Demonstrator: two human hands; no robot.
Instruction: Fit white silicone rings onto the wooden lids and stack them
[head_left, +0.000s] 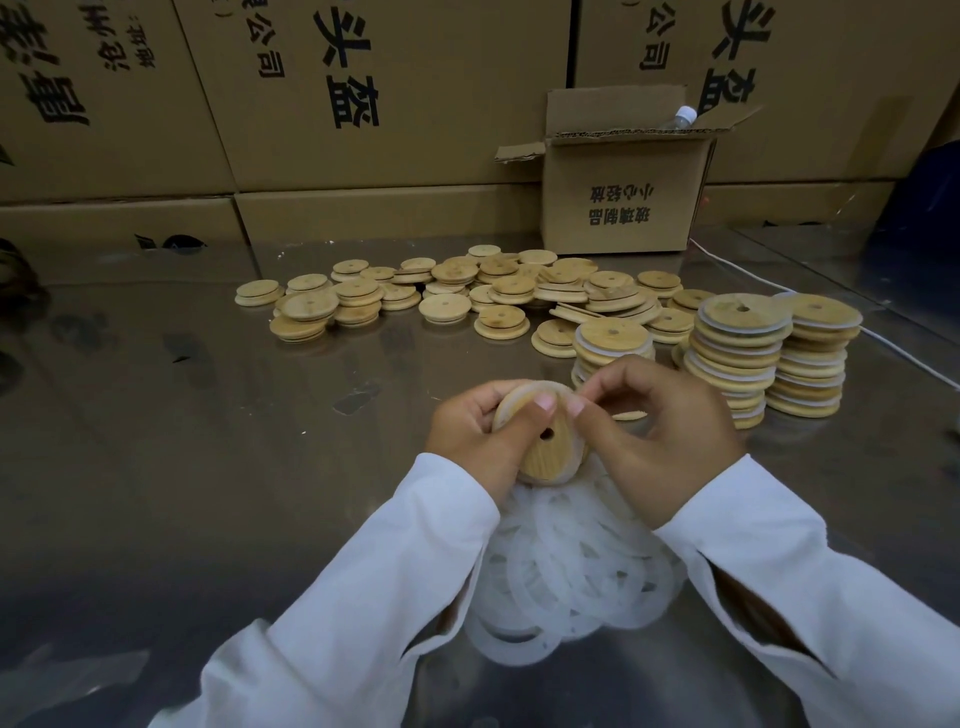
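Observation:
A round wooden lid with a small hole is held tilted above the table between both hands. My left hand grips its left edge, thumb on its face. My right hand pinches a white silicone ring along the lid's upper rim. A heap of loose white rings lies under my wrists. Three stacks of ringed lids stand to the right. Many bare wooden lids are scattered and piled across the far middle of the table.
The work surface is a shiny metal table. An open cardboard box with a bottle cap showing stands behind the lids. Large printed cartons wall off the back. A white cable runs along the right side.

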